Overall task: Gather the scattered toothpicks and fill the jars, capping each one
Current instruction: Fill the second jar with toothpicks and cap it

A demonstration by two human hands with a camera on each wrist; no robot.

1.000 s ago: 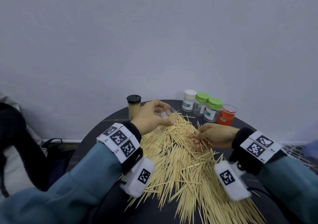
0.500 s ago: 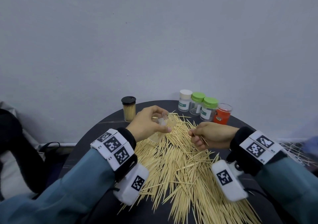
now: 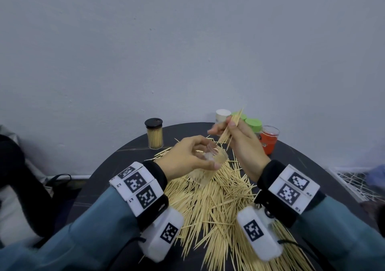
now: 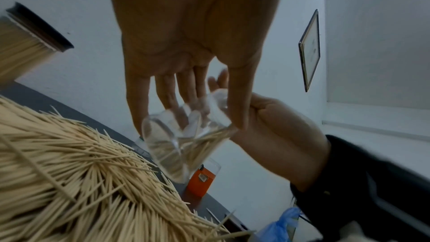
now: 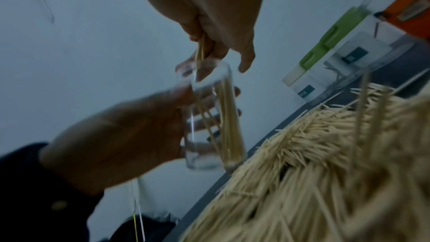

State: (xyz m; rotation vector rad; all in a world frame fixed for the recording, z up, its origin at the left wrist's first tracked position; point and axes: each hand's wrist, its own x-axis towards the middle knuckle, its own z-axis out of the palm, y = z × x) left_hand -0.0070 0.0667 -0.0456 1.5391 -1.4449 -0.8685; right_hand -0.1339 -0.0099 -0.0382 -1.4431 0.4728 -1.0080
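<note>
A clear glass jar (image 3: 208, 164), tilted above the heap of pale wooden toothpicks (image 3: 218, 208) on the dark round table (image 3: 125, 156), sits in the curled fingers of the left hand (image 3: 185, 158). The right hand (image 3: 239, 141) pinches a thin bundle of toothpicks (image 3: 229, 129), points slanted towards the jar's mouth.

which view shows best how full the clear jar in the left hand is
The right wrist view: the clear jar shows side-on, mouth to base, with toothpicks lining only one side. The left wrist view shows the jar from its base, fingers across it. In the head view the left hand covers most of it.
</note>
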